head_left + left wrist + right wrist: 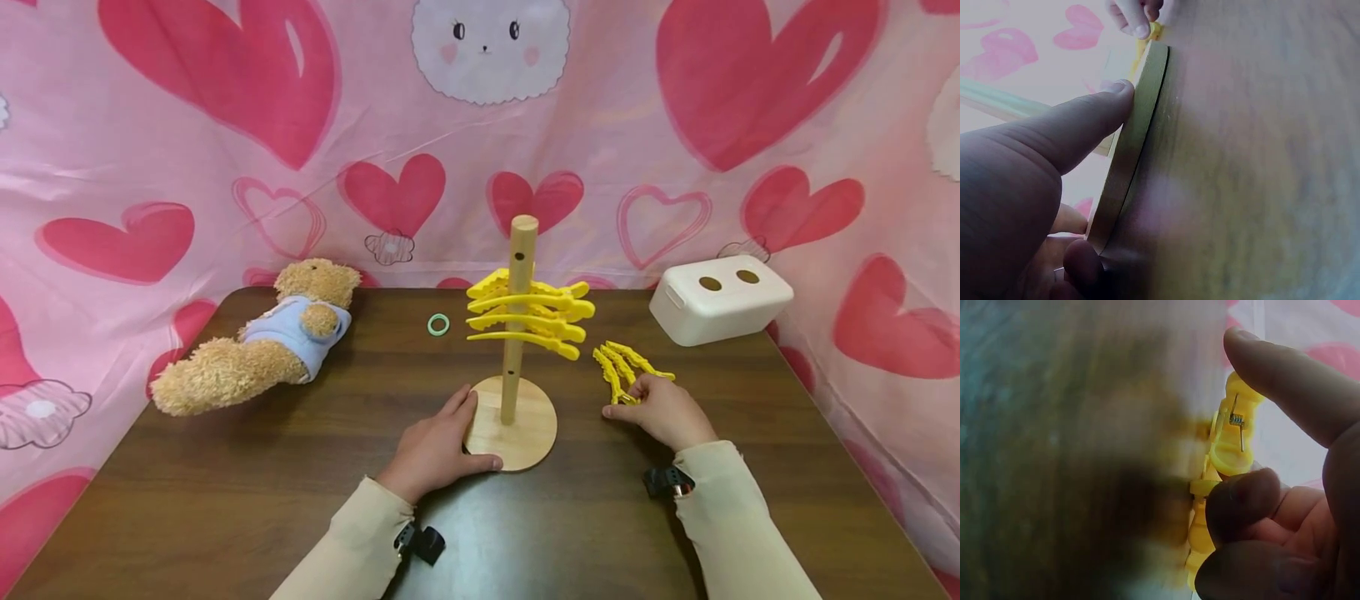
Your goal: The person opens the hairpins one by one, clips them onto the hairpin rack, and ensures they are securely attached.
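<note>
Okay, your left hand (435, 446) rests against the round wooden base (536, 433), fingers and thumb spread apart along its rim, the fingertips at about 10 o'clock and the thumb near 6, seen from the head camera with the base as the dial. Out at 3 o'clock, your right hand (663, 408) is bent over three loose yellow clips (619, 363), which lie fanned on the dark table (187, 508) at 2 o'clock from the base. Your thumb and forefinger there pinch the end of one clip (1232, 459); its small metal spring (1237, 420) shows in the right wrist view. Rising from the base, the upright wooden post (513, 375) carries more yellow clips (547, 323) stacked one above another, their tapered ends pointing to 9 o'clock and their grip ends to 3. How many sit behind the post, you can't tell. Further back, a mint-green ring (431, 326) lies at 11 o'clock, well apart from either hand. A plush bear (255, 367) in a blue top (281, 333) lies at 10 o'clock, and a white box (720, 321) with two round holes stands at 2 o'clock, beyond the loose clips. Pink heart-print cloth (360, 83) hangs behind the table.
</note>
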### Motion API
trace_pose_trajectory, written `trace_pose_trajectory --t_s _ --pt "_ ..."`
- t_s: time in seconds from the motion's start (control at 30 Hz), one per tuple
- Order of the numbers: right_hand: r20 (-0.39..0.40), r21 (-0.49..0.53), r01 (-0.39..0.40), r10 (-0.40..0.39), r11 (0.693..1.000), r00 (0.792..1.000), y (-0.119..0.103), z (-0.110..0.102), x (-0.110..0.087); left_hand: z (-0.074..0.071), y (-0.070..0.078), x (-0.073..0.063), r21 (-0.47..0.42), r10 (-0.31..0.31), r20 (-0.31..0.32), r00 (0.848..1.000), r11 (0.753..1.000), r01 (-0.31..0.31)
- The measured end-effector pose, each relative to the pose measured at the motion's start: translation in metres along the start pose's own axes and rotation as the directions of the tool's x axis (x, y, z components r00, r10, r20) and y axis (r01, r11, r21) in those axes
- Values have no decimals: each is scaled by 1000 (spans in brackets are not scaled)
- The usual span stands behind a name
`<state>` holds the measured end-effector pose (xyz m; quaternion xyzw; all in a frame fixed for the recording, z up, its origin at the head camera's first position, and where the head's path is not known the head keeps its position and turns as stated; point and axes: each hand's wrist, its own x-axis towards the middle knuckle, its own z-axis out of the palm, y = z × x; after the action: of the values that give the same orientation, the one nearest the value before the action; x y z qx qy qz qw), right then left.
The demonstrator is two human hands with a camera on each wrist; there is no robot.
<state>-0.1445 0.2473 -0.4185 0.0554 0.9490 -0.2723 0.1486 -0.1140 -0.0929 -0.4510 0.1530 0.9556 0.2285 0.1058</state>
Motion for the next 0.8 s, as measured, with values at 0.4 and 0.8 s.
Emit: trace_pose_trajectory --t_s 0.4,0.8 --pt "17 -6 -71 71 997 997 3 -4 0 0 0 0 6 9 -20 1000 1000 -9" --pt "-25 -10 -88 88 996 996 11 -11 -5 -1 3 -1 23 -3 -22 1000 1000 4"
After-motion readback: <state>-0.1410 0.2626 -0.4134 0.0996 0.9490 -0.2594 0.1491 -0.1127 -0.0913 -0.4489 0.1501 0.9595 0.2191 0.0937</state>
